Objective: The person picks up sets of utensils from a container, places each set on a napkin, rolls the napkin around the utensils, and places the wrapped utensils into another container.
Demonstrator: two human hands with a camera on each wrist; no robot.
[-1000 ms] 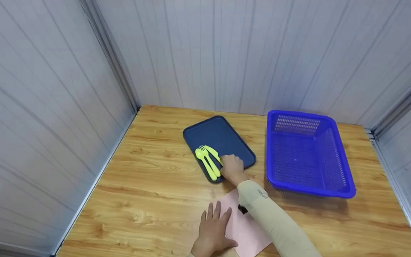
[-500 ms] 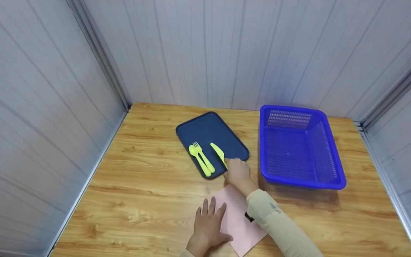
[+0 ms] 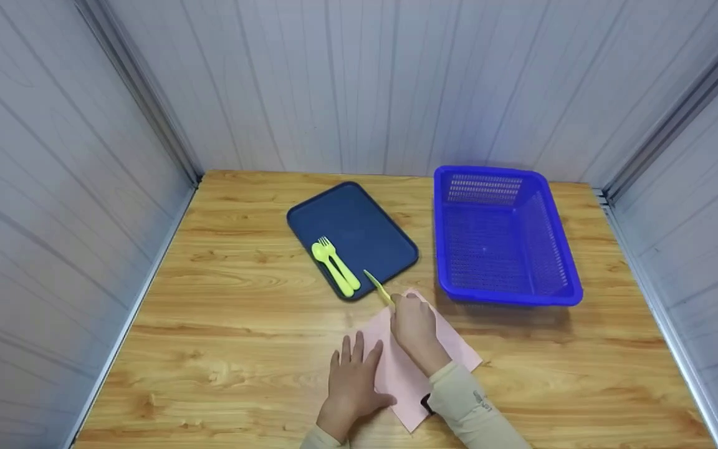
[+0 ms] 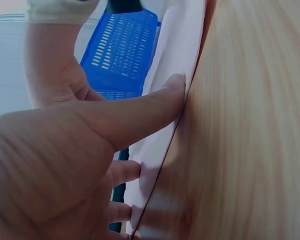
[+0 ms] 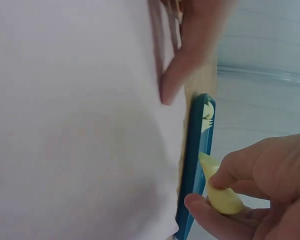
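My right hand pinches a yellow-green plastic knife by its handle, above the pink napkin. The knife's tip points toward the near corner of the dark blue tray. With fingers spread, my left hand lies flat at the napkin's left edge; in the left wrist view its thumb presses on that edge. A matching spoon and fork lie side by side on the tray's left part.
A blue perforated basket stands at the right, beyond my right hand. Pale panelled walls close off the back and sides of the wooden table.
My right hand has drawn the knife off the tray, back toward me and over the napkin. The spoon and fork stay on the tray; my left hand keeps its place on the napkin.
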